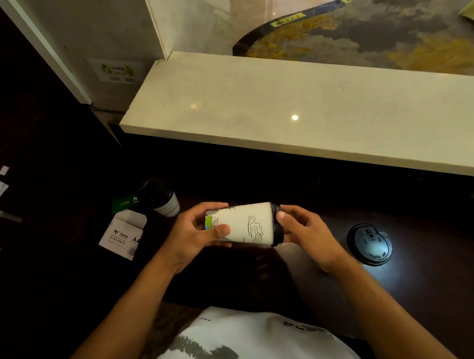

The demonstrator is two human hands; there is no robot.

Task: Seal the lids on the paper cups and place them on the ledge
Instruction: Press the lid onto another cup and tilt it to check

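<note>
I hold a white paper cup (248, 221) with line drawings on its side above the dark counter. My left hand (199, 229) grips its base end. My right hand (305, 230) is wrapped around the black lid (279, 225) on its mouth, thumb pressed on the rim. A second cup (162, 199) with a black lid stands upright to the left on the counter. A loose black lid (369, 244) lies flat on the counter to the right. The pale stone ledge (304, 108) runs across above the counter with no cups on it.
White papers and a green card (123, 228) lie on the dark counter (418, 287) under and beside the left cup. A wall and pillar (100, 32) stand at the ledge's left end. Glass behind the ledge looks down on a patterned floor.
</note>
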